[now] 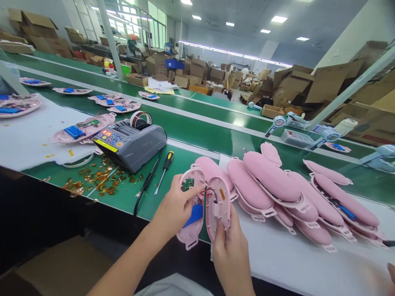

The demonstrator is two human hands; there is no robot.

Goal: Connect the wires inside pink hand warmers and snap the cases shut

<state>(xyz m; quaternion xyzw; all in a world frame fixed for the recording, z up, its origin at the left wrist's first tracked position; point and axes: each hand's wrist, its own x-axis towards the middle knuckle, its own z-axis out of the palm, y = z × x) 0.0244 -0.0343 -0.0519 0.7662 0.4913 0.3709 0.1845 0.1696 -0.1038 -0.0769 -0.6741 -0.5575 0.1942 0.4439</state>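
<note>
My left hand (177, 205) grips a pink half shell (195, 234) that carries a green circuit board (188, 184) and a blue battery (195, 214). Its fingers reach toward the wires between the two halves. Around the lower part of the other pink half shell (211, 224) my right hand (231, 246) is closed, thumb on the inner face. This shell has a small white part and an orange tape strip (222, 194) inside. Thin red and black wires (210, 190) join the halves, which are held open side by side.
Several pink padded shells (271, 174) are piled at the right. A grey tape dispenser (132, 142), a screwdriver (166, 164), a black cable (149, 176) and orange tape scraps (108, 181) lie left. Another open shell (82, 129) rests behind the dispenser; a fingertip shows at the far right edge.
</note>
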